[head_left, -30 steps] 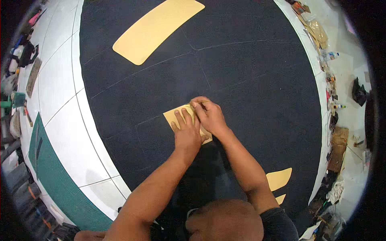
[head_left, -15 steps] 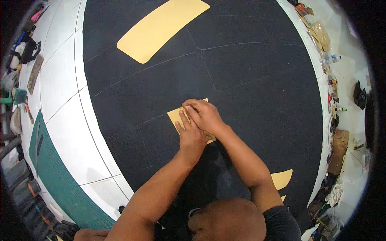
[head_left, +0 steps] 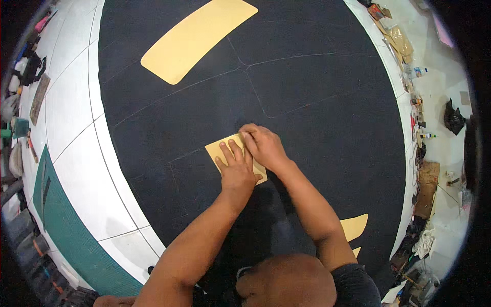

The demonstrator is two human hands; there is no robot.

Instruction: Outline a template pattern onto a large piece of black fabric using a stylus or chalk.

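Observation:
A small four-sided yellow card (head_left: 211, 149) lies on a large dark sheet (head_left: 332, 138) marked with thin pale lines. My left hand (head_left: 238, 171) presses flat on the card, fingers spread. At the card's upper right edge, my right hand (head_left: 266, 148) is closed in a pinch, its fingertips against the edge beside my left fingers. Whatever sits between those fingertips is hidden or too small to name. Farther off, a long curved yellow template (head_left: 199, 41) with rounded corners rests on the sheet.
By my right arm lie more yellow pieces (head_left: 355, 225), partly covered. A green mat (head_left: 76, 235) is on white floor tiles at the left. Clutter lines both sides, including a black bag (head_left: 453, 117) and a brown box (head_left: 427, 184) at the right.
My right hand has moved right relative to my left hand, along the card's upper edge. More of the card shows between them. The whole view has shifted slightly.

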